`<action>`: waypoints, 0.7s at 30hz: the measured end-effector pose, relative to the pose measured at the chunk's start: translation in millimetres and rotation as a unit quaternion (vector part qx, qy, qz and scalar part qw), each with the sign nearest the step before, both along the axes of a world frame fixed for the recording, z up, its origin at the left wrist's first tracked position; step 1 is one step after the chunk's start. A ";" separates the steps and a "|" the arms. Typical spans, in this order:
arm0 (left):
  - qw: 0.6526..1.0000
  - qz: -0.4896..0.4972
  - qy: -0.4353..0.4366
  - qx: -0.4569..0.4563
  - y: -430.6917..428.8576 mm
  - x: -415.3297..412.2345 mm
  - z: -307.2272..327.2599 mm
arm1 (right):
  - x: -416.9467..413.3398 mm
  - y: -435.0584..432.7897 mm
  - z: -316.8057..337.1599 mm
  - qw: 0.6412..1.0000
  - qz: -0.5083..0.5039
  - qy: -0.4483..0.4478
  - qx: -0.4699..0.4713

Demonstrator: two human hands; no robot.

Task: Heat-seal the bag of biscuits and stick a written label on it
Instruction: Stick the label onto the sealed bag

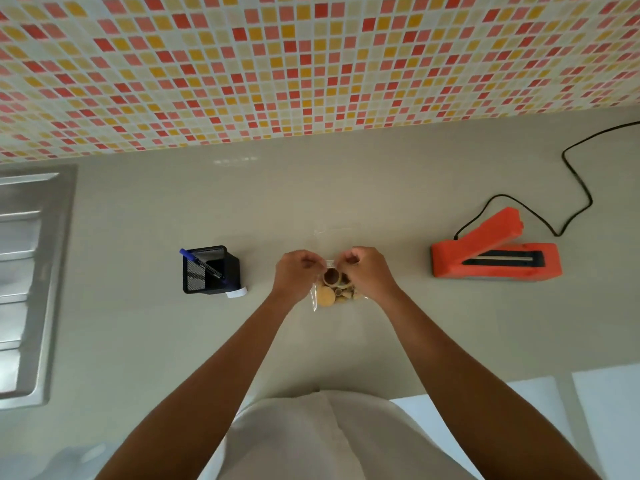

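Observation:
A clear plastic bag of biscuits (334, 292) lies on the grey counter (138, 334) in the middle, its far end flat and see-through. My left hand (297, 271) and my right hand (367, 270) are pinched together just above the biscuits, holding a small white label (330, 262) between their fingertips over the bag. The orange heat sealer (495, 251) sits to the right with its lid raised. A blue pen (201, 263) stands in a black mesh holder (209, 270) to the left.
A strip of white labels (237, 292) pokes out beside the holder. The sealer's black cord (578, 181) snakes to the back right. A steel sink drainer (31, 282) is at far left. A tiled wall runs behind the counter.

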State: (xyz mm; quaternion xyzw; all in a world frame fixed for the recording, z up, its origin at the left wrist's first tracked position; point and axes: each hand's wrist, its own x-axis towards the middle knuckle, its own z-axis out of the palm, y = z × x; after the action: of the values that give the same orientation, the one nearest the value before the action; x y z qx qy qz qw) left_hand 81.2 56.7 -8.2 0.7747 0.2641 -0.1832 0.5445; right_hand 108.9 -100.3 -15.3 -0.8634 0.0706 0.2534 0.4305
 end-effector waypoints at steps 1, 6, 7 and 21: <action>1.000 -0.008 0.000 0.023 -0.6 3.6 -4.5 | 3.9 0.1 -2.9 1.000 0.007 -0.002 -0.011; 0.995 -0.025 0.002 0.096 -5.0 14.4 -19.2 | 16.1 2.6 -12.1 0.999 0.011 -0.021 -0.035; 0.994 -0.028 0.003 0.103 -5.9 16.4 -20.0 | 18.2 2.7 -12.8 0.999 0.010 -0.019 -0.034; 0.990 -0.043 0.039 0.130 -9.0 27.0 -28.8 | 32.1 -1.8 -14.5 0.999 -0.003 0.032 -0.007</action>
State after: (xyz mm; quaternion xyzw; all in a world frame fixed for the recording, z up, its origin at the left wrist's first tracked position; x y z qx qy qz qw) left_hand 108.2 47.6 -37.0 0.8417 0.2732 -0.2008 0.4202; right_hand 141.0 -102.1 -29.8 -0.8576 0.0886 0.2791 0.4227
